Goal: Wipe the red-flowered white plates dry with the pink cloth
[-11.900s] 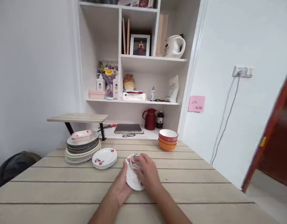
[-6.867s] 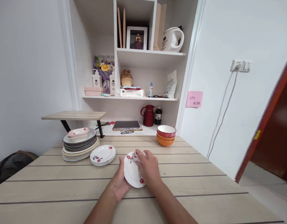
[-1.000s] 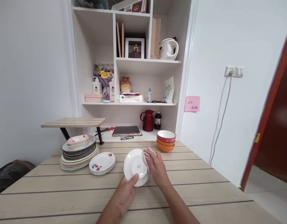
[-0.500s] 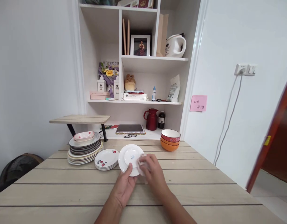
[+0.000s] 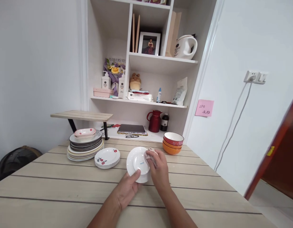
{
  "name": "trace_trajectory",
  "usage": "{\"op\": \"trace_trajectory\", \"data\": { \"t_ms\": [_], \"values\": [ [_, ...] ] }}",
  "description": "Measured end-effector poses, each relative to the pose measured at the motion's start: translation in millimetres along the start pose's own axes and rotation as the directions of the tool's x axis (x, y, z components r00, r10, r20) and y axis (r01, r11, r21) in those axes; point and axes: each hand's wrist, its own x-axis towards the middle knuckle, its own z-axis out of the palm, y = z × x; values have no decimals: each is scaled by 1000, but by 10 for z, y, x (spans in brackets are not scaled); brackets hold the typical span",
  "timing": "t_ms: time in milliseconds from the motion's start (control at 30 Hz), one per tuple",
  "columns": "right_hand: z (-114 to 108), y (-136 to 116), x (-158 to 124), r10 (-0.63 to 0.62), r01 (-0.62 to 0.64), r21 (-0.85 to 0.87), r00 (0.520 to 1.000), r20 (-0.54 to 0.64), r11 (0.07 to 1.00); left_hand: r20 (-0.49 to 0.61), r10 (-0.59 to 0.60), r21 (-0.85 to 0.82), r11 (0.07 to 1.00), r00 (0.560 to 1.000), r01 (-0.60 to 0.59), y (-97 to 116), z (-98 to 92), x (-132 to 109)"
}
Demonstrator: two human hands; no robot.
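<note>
Pinching a white plate [image 5: 132, 161] bottom-up above the table [image 5: 65, 190], near edge in the left hand [image 5: 127, 189]; clutching a bunched cloth [image 5: 147, 156] against its rim with the right hand [image 5: 160, 167]. Likely handling light, stiff, slippery, fragile; best gripping the rim.

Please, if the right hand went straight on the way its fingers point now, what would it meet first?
Most likely the white plate: the right hand points forward and leftward, and the cloth it holds seems to touch the plate near its edge, though depth is unclear.
</note>
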Motion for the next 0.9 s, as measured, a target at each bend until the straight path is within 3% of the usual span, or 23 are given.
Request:
{"op": "trace_trajectory", "data": {
  "t_ms": [133,200,300,400,467,533,633,700,800,900],
  "values": [
    [49,-153,-56,-256,256,14,959,124,967,56,-48,91,995,997,42,-40,-4,-17],
    [46,-184,-70,-294,287,66,938,182,956,56,-51,129,991,997,44,-57,-16,-14],
    [4,-109,-36,-181,168,95,973,142,981,51,-28,180,984,998,19,-74,-26,0],
    [-53,59,21,117,-116,199,993,8,973,-6,55,379,924,998,-48,-75,-29,17],
    [-77,156,34,379,-363,376,925,33,853,3,148,578,807,989,-122,-70,-35,35],
    [-83,206,22,563,-576,569,795,224,587,105,244,708,663,964,-245,-64,-54,61],
    [-78,194,3,586,-706,691,630,510,158,306,342,768,463,889,-443,-50,-113,113],
    [-93,152,17,555,-724,690,563,612,-27,384,354,816,303,853,-493,-30,-163,149],
    [-162,86,60,495,-739,653,510,704,-166,422,341,893,2,840,-450,19,-222,183],
    [-241,45,65,453,-743,656,544,706,-130,476,354,878,-254,805,-407,61,-233,172]
  ]
}}
